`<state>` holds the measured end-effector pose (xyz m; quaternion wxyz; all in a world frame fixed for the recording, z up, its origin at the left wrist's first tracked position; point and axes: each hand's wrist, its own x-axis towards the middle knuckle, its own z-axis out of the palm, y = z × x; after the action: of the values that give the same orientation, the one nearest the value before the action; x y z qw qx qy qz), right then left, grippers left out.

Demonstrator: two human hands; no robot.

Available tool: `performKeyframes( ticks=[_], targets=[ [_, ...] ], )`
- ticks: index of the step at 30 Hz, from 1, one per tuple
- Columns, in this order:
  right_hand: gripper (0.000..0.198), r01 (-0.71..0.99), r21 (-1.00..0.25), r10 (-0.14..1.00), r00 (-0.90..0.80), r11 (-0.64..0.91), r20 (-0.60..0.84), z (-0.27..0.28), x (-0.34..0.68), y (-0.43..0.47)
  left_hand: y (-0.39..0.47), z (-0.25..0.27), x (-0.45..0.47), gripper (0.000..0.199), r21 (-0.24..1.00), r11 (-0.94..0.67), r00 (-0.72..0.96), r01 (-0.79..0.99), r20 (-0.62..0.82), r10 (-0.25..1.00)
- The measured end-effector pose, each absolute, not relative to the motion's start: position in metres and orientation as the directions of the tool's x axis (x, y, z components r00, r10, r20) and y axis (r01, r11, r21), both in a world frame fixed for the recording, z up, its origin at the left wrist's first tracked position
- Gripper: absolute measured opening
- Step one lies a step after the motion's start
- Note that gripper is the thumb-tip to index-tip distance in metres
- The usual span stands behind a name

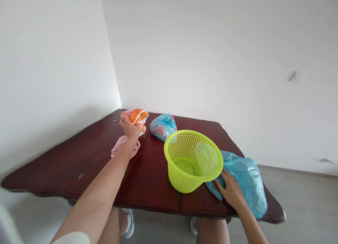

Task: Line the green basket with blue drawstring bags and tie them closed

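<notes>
My left hand (130,128) is closed on a crumpled orange-and-white plastic bag (137,116) toward the back left of the table. Just below that hand lies a folded pink cloth (120,144), partly covered by my forearm. My right hand (231,188) rests with fingers stretched out on a blue plastic bag (250,187), its fingertips close to the rim of a yellow-green mesh basket (182,180). Nothing lies inside the basket. Whether the right fingertips touch its rim, I cannot tell.
A second blue plastic bag (162,127), with something pinkish inside, sits behind the basket. All of this stands on a dark red wooden table (150,187) with wavy edges. White walls meet at the table's back left, and a wall switch (297,76) is at the right.
</notes>
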<state>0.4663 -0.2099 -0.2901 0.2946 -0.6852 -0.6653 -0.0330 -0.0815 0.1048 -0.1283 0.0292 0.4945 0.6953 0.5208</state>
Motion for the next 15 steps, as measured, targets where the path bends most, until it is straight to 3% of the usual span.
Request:
performKeyframes(
  ticks=[7,11,15],
  targets=[
    [0.054,0.916,-0.399,0.911,0.123,0.049,0.394,-0.288,0.466,-0.212,0.114,-0.164,-0.052,0.111,0.613,-0.031,-0.256,0.789,0.374,0.891],
    [0.054,0.922,-0.386,0.911,0.128,0.036,0.391,-0.290,0.465,-0.213,0.115,-0.163,-0.056,0.117,0.550,0.003,-0.204,0.835,0.305,0.930],
    [0.052,0.918,-0.396,0.908,0.137,0.034,0.396,-0.288,0.463,-0.213,0.123,-0.144,-0.054,0.112,0.437,-0.075,-0.122,0.896,0.407,0.905]
  ],
)
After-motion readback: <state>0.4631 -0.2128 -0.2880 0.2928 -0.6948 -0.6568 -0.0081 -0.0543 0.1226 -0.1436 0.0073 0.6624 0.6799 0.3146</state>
